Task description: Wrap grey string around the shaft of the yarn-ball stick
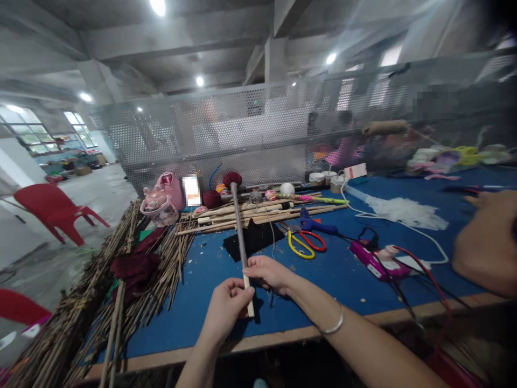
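Observation:
A long thin stick (239, 226) topped with a dark red fuzzy ball (232, 179) points away from me over the blue table (339, 275). My left hand (226, 310) is wrapped round its pale lower end. My right hand (269, 274), with a silver bangle at the wrist, pinches the stick just above the left hand. Under the stick lies a piece of black cloth (254, 238).
Bundles of sticks (92, 318) lie on the table's left side, with dark red fabric (135, 269) on them. Scissors (307, 242), a pink glue gun (374, 261), cords, white stuffing (404, 211) and a pink kettle (163, 196) are around. Another person's arm (487, 248) reaches in at right. A mesh fence (258, 134) stands behind.

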The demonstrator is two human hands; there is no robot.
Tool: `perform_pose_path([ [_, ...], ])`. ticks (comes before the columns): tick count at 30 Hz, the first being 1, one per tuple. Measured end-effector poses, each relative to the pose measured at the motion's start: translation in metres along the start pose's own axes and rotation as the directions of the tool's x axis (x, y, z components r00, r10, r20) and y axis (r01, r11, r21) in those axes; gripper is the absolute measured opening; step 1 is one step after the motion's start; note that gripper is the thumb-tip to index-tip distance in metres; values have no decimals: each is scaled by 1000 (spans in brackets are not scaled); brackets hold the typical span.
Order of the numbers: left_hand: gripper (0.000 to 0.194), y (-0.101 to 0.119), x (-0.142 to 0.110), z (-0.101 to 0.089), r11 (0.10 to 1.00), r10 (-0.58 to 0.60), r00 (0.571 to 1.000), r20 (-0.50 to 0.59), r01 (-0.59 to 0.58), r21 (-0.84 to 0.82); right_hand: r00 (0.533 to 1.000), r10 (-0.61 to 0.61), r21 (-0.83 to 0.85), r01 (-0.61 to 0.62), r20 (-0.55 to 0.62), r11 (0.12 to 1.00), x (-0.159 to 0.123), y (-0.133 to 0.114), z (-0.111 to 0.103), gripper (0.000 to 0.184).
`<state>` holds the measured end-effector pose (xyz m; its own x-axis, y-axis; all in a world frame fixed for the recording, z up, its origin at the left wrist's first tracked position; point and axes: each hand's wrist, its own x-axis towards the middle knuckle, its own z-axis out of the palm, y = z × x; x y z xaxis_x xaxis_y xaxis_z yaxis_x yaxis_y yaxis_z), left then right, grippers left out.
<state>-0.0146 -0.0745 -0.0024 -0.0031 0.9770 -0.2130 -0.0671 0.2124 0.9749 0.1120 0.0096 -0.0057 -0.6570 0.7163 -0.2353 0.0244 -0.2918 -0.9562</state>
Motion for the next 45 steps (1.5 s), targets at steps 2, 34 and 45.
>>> perform_pose_path([
  [2, 33, 0, 0, 1, 1000, 2, 1000, -2, -2, -29, 1000, 2, -6, -2, 3, 1000, 0, 1, 0, 26],
  [34, 30, -1, -1, 10, 985, -70, 997, 30, 73, -155, 967, 27, -14, -25, 252, 1000, 1, -7, -3, 32],
  [45, 32, 1, 4, -2, 890, -218, 974, -53, 176, -421, 984, 74, -497, 15, 160, 867, -30, -34, -29, 22],
])
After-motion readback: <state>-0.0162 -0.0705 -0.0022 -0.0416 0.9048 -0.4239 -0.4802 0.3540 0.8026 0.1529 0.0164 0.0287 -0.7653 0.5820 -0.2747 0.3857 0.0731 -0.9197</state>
